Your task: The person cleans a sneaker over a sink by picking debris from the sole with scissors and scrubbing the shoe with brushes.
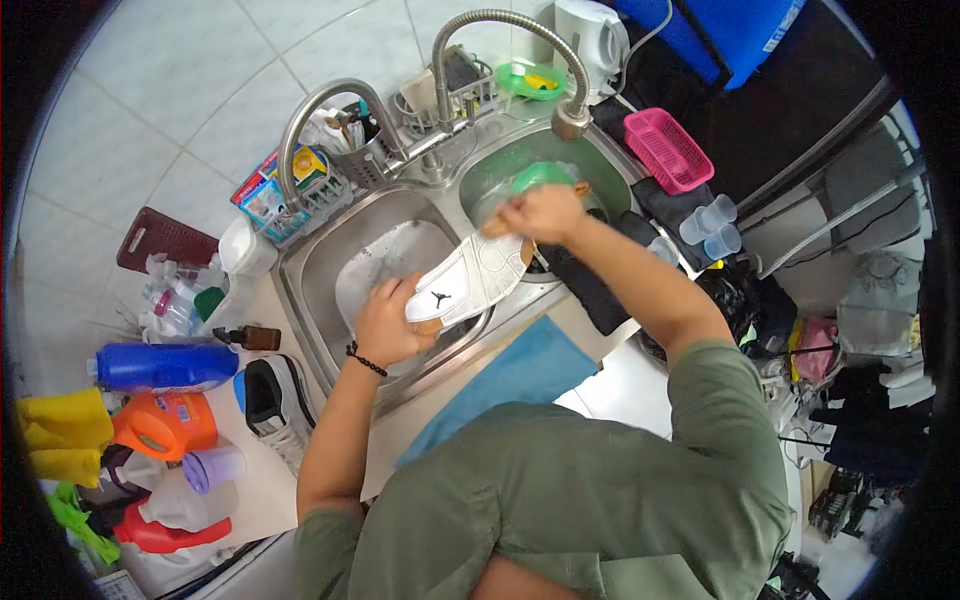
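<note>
Nearest me, a blue cloth (520, 375) lay along the counter's (268, 485) front edge. Beyond it my left grip (388, 322) pinched the heel end of the shoe (450, 288), which slanted above the near side of the sinks, toe toward the right one. My right grip (540, 213) was curled at the toe; blur kept me from telling whether it pinched anything.

To do this well, I judged, the left grip needed to stay firm at the heel while the right worked lightly, in short passes. Keeping the shoe over the left sink (312, 258) or right sink (612, 180) would spare the cloth any drips.

Toward the counter's left end stood another shoe (276, 395), an orange jug (175, 428) and a blue bottle (165, 367). At its right edge were clear cups (708, 222) and, farther off, a pink basket (690, 174). A green bowl (540, 177) was at the right sink. Two taps (440, 60) arched from the back edge, a kettle (592, 40) stood near the far right corner, and pale tiles (160, 90) closed the room behind.
</note>
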{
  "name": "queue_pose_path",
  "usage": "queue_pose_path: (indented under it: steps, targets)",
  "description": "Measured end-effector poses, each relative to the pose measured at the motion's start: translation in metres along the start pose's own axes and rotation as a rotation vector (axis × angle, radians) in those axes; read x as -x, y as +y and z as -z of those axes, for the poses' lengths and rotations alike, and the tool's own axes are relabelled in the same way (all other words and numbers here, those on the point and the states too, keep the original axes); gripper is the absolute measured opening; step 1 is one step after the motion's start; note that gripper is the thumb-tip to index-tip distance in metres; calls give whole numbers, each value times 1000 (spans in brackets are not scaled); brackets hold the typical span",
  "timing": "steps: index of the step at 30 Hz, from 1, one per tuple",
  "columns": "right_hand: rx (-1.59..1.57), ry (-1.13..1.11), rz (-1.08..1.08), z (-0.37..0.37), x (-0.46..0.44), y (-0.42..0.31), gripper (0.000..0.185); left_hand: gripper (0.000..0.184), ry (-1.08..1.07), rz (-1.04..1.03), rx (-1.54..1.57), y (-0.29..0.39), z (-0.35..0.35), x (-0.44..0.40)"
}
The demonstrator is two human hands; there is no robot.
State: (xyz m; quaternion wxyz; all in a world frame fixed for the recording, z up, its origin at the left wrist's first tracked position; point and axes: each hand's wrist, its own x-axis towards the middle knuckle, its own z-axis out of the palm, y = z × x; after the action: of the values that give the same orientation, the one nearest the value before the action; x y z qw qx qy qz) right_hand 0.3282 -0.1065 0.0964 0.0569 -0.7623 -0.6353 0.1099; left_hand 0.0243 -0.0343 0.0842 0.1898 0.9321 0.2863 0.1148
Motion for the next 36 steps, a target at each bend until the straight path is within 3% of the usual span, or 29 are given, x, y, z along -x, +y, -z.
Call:
queue_pose_path:
  steps: [4,8,11,12,15,16,20,23,24,28,31,32,35,36]
  targets:
    - [51,-29,19,2,-6,-12,62,81,-15,-35,-43,3,6,-8]
    - [-18,87,-62,-10,-30,32,63,80,-4,-56,-50,4,9,-6]
    - [51,74,217,-10,-13,-10,61,80,-10,-62,-56,6,12,-10]
    - [67,67,405,-7,-6,-18,61,80,-15,-59,-58,7,12,-10]
    - [-63,194,42,-8,-28,21,61,80,-9,-47,-58,5,9,-8]
    - [-80,266,41,-15,-31,18,62,80,-14,-55,-51,4,9,-8]
    - [49,198,473,-18,-21,13,60,82,-11,-85,-34,-5,9,-12]
    - [151,144,54,3,-46,45,58,84,-49,-74,-42,-4,7,-11]
    - [25,145,34,2,-45,34,60,84,-61,-66,-51,-5,9,-15]
    - [66,172,552,-26,-48,21,61,85,-57,-74,-70,-7,8,-13]
    - [161,90,173,11,-62,44,59,84,-85,-79,-52,-4,12,-15]
    - [31,174,247,9,-56,30,59,84,-85,-86,-66,-4,15,-18]
    - [117,77,759,6,-30,-2,54,84,-77,-105,-65,-8,14,-24]
    - [-58,137,638,-25,-54,33,54,84,-84,-113,-57,-10,13,-22]
